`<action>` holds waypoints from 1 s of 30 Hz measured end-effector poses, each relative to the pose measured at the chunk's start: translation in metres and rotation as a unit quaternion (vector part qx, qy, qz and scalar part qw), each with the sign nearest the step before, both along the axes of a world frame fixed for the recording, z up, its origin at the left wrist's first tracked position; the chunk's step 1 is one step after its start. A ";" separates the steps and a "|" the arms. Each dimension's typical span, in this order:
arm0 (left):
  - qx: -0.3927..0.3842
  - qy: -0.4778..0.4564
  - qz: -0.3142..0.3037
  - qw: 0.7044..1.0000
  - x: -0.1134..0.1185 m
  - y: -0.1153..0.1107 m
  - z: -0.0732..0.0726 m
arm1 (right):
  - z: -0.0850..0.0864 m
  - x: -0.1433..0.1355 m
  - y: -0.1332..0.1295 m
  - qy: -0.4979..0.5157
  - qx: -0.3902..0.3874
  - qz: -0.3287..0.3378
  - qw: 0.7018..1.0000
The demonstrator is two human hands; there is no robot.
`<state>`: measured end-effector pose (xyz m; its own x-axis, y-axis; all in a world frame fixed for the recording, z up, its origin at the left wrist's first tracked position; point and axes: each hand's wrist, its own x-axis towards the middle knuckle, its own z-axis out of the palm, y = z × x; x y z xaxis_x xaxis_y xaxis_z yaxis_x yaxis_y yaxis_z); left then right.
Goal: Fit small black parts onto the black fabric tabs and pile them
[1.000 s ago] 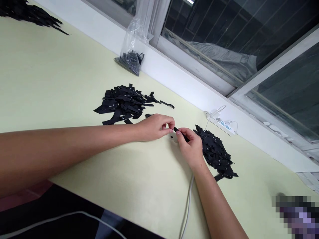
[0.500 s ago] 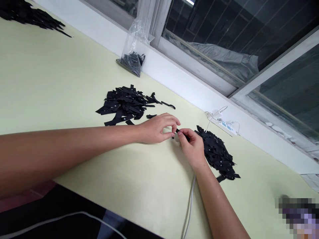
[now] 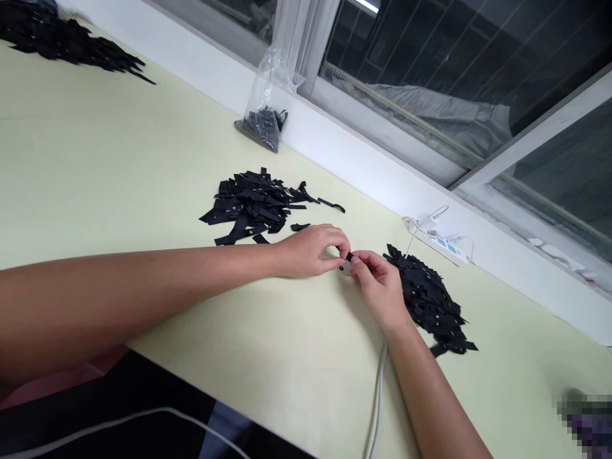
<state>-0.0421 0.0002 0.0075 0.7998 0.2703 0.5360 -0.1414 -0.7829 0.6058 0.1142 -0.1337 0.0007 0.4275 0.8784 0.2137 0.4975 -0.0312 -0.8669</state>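
One heap of black strips (image 3: 255, 201) lies beyond the left hand (image 3: 315, 252), another heap (image 3: 428, 296) just beside the right hand (image 3: 380, 287); a cable (image 3: 381, 382) crosses the bench's (image 3: 287, 338) near edge. The right hand pinches a narrow black strip (image 3: 350, 256) mid-bench; the left's grip is unclear. By the far edge, a clear bag (image 3: 269, 83) holds black pieces (image 3: 264, 125).

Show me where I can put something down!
The table is bare between the left forearm and the cable on it, and between the middle black pile and the far-left pile. It's crowded around the left hand, right hand and right pile.
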 end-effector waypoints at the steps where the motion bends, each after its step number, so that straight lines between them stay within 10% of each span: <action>1: 0.000 0.002 0.004 1.000 0.000 0.000 0.000 | 0.000 -0.001 0.000 -0.004 0.000 0.004 1.000; 30: -0.038 -0.009 0.034 0.999 0.001 -0.001 0.000 | 0.009 -0.007 -0.004 -0.209 0.081 0.028 0.974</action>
<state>-0.0410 -0.0008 0.0079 0.7691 0.3637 0.5256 -0.1012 -0.7427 0.6620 0.1073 -0.1374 0.0096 0.2261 0.8381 0.4965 0.8046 0.1266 -0.5801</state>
